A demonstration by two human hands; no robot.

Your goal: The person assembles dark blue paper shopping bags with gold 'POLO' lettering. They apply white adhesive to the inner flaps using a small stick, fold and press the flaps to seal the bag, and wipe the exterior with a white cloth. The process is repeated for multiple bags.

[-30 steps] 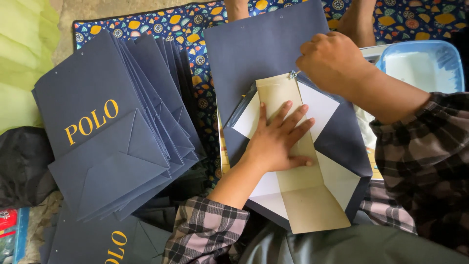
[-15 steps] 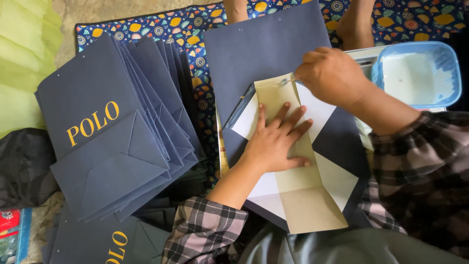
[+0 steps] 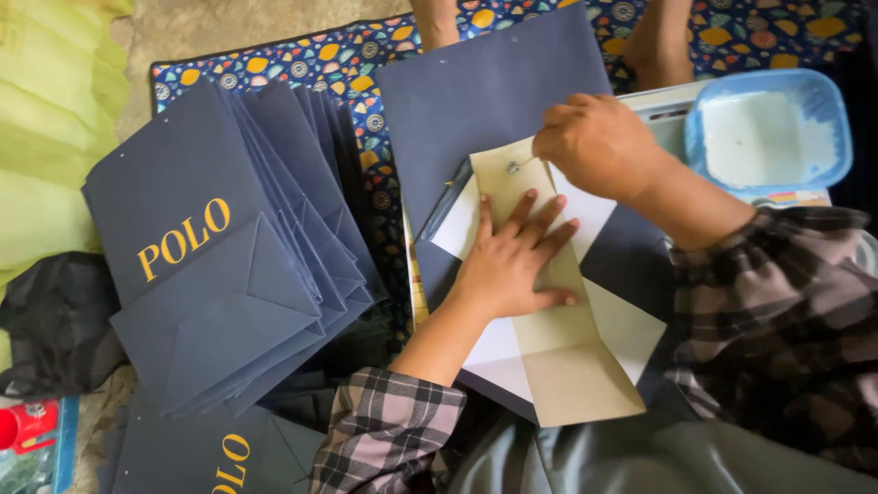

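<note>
I have my left hand (image 3: 512, 265) spread flat on the tan card insert (image 3: 549, 338), pinning it to the opened base of the navy paper bag (image 3: 494, 101) so it cannot slide. My right hand (image 3: 594, 146) is clenched at the insert's top edge, pinching something small I cannot make out, with the blue tray (image 3: 828, 101) near for reach.

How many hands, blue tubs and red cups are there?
Hands: 2, the left hand flat on the tan card, the right hand at its top end.
Blue tub: 1.
Red cup: 1.
Total: 4.
</note>
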